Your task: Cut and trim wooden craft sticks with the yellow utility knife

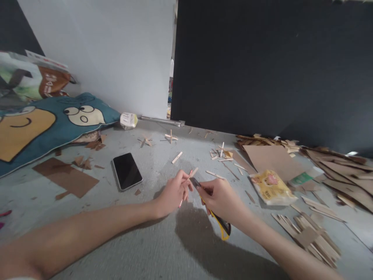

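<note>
My left hand [175, 192] pinches a short wooden craft stick [194, 171], which sticks up past the fingertips. In my right hand [220, 198] is a yellow and black utility knife [223, 228], its handle end showing below the palm. The knife's blade end [195, 182] meets or nearly meets the stick; I cannot tell whether they touch. Just beyond the hands lie a loose craft stick [176, 157] and another stick [215, 174]. Small crossed-stick pieces stand farther back, one at the middle [171, 137] and one to the right [222, 149].
A phone [127, 171] and brown cardboard [67, 177] lie left, before a blue cushion [87, 112]. At right are a yellow packet [272, 187], a glue bottle [305, 177], a bundle of craft sticks [310, 237] and cardboard scraps [340, 171]. A dark panel [262, 70] stands behind.
</note>
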A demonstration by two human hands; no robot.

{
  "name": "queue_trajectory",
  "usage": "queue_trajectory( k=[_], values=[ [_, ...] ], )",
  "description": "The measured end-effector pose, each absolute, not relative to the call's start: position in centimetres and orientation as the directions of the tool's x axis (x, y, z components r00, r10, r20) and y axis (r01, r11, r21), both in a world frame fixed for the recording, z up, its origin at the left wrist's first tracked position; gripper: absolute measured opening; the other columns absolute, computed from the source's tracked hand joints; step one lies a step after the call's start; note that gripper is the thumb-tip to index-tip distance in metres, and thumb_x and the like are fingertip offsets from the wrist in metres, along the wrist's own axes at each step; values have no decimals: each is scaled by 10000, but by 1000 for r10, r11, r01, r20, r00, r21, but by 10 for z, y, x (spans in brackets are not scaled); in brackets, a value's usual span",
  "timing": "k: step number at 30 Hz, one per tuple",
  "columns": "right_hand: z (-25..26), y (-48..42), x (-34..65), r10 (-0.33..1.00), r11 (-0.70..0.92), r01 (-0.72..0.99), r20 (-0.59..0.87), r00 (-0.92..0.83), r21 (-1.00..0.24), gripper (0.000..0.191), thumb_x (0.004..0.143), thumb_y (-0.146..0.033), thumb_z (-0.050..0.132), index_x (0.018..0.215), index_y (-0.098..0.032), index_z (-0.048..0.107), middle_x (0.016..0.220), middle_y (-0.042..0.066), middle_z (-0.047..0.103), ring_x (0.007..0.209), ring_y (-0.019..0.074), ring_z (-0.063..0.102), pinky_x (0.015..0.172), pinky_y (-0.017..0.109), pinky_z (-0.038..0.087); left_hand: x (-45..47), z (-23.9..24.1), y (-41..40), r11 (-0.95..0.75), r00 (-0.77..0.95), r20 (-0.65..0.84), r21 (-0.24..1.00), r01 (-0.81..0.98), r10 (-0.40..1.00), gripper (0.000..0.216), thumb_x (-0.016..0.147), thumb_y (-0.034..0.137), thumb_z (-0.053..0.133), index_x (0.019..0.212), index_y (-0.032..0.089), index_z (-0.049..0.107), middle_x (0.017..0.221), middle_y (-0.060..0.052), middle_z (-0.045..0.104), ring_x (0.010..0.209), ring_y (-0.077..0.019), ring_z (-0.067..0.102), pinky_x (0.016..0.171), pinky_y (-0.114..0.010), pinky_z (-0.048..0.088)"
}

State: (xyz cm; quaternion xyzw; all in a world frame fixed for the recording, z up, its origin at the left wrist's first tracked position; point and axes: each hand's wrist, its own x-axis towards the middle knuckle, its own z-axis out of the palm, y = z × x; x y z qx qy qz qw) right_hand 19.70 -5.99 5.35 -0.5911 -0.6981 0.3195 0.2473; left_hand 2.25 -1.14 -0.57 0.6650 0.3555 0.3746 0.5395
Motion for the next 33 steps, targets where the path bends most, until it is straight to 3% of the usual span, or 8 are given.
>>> queue_trajectory(
  k=[7,17,23,33],
  values=[
    [56,-56,199,968,-43,528,-166,-188,-848,382,922,-294,534,554,-200,562,418,-8,563,340,120,552,395,209,402,22,-10,-11,-163,476,110,984,70,873,233,1010,456,429,906,249,400,607,85,525,395,-102,461,366,-215,387],
    [55,-50,203,943,-141,353,-234,-235,-925,386,898,-398,619,569,-199,588,446,-19,564,348,93,519,371,195,411,22,-13,-4,108,531,-6,981,-162,848,506,893,718,575,907,242,405,711,69,529,421,-72,439,314,-187,379],
    [47,-46,204,942,-148,323,-233,-243,-935,400,894,-458,648,590,-202,601,440,-13,572,358,102,526,376,206,414,20,-11,-3,177,535,-50,966,-188,843,472,906,672,606,906,238,418,731,66,510,445,-83,465,317,-199,410],
    [45,-45,204,950,-112,331,-198,-241,-937,434,851,-537,641,584,-195,622,469,-4,586,371,107,530,393,225,412,23,-11,0,216,491,-65,942,-257,869,363,967,507,617,841,214,444,640,72,491,457,-56,430,457,-178,385]
  ],
)
